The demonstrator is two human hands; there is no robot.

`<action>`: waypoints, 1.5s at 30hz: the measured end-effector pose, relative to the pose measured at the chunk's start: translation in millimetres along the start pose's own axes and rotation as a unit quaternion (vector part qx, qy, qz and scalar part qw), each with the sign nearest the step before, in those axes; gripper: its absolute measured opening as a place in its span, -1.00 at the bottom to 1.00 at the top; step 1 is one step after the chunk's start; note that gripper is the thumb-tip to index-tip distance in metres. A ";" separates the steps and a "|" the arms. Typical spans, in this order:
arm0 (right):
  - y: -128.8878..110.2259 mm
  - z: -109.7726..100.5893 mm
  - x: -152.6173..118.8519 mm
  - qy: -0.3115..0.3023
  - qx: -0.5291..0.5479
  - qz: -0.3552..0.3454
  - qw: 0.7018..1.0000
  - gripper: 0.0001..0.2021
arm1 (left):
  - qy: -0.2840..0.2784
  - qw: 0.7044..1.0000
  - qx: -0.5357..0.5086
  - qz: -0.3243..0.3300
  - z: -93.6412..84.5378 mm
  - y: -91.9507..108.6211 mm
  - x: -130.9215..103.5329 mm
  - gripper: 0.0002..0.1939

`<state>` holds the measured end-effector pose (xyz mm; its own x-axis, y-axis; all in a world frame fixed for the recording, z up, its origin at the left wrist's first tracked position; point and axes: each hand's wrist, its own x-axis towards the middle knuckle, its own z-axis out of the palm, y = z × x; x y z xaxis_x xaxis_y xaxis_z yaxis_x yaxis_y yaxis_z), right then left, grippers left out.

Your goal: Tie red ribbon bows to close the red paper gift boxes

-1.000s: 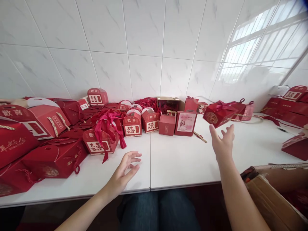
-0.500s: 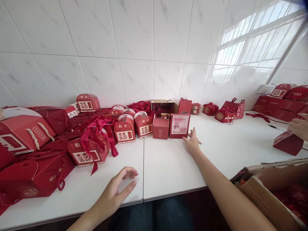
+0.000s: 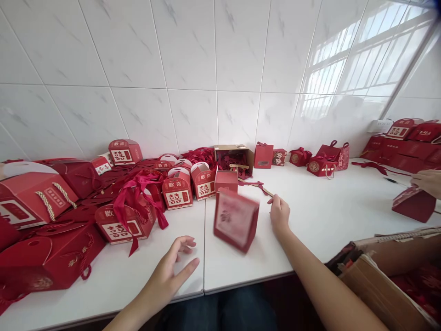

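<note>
A red gift box [image 3: 236, 220] with a pink picture panel is tilted and motion-blurred over the near middle of the white table [image 3: 310, 225]. Neither hand touches it. To its left, my left hand [image 3: 174, 266] is held palm inward, thumb and fingers apart, with nothing in it. On the other side, my right hand [image 3: 279, 214] is closed, its fingertips at the end of a thin tan stick [image 3: 268, 191]. Red ribbon pieces lie by the stick's far end. Behind the tilted box stands a smaller plain red box [image 3: 226, 180].
Many red boxes with white labels [image 3: 177, 191] and ribbons [image 3: 138, 193] crowd the left. An open carton [image 3: 234, 158] holds red pieces against the wall. A cardboard box [image 3: 375, 285] fills the lower right. Another person's hand [image 3: 427, 181] is over a dark red box [image 3: 413, 204].
The pink-panelled box has come away from the back row, toward me and left, tilting. My right hand has closed and drawn slightly nearer. My left hand has hardly moved.
</note>
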<state>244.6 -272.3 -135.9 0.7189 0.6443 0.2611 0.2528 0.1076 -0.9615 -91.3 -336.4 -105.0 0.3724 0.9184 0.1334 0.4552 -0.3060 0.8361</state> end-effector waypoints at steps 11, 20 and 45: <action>-50.2 0.8 -83.3 -0.222 -0.047 -0.011 0.974 -0.83 | 0.133 0.989 -0.064 0.021 13.4 8.3 -27.6 -0.51; -39.9 -16.0 -74.6 -0.236 -0.237 -0.021 0.942 -0.69 | 0.049 0.984 -0.160 0.066 4.3 19.7 -15.7 -0.14; -6.6 4.2 43.4 -0.004 -0.135 0.030 0.990 -0.71 | 0.241 0.967 -0.081 0.026 -8.5 16.9 80.0 -0.53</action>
<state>271.4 -241.9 -118.6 0.7323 0.6500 0.2028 0.3749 -0.1363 -0.9170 -60.7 -265.9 -75.7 -0.0469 0.9250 0.3771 0.2997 -0.3471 0.8887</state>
